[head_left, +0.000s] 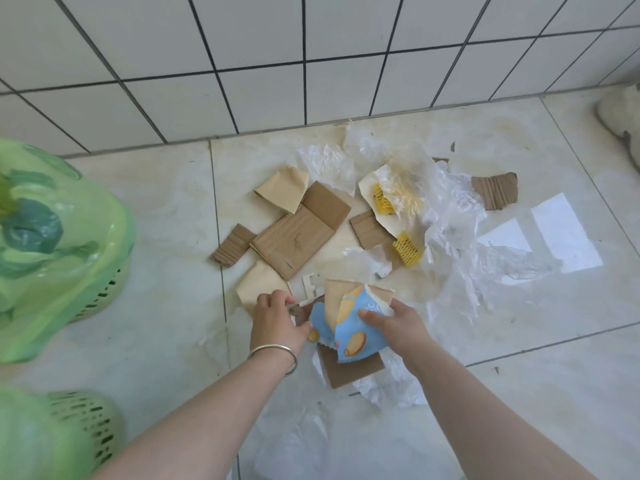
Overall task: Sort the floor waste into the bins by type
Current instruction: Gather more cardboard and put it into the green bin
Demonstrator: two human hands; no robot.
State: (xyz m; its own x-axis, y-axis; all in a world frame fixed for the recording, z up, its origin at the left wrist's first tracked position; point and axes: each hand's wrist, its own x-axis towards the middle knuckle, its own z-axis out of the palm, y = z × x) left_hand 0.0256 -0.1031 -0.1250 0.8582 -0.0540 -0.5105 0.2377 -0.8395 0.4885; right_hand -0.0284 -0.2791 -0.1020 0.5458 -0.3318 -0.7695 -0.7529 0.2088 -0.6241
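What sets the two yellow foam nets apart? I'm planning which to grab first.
The upper yellow net lies half under clear plastic film on a cream sheet; the lower yellow net lies uncovered at the film's edge. The upper one is farther from the hands, nearer the wall; the lower one is nearer the right hand. Both are yellow mesh and untouched.

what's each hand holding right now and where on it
The right hand holds the torn blue snack box by its upper right edge. The left hand pinches a small scrap at the box's left side; what that scrap is cannot be told.
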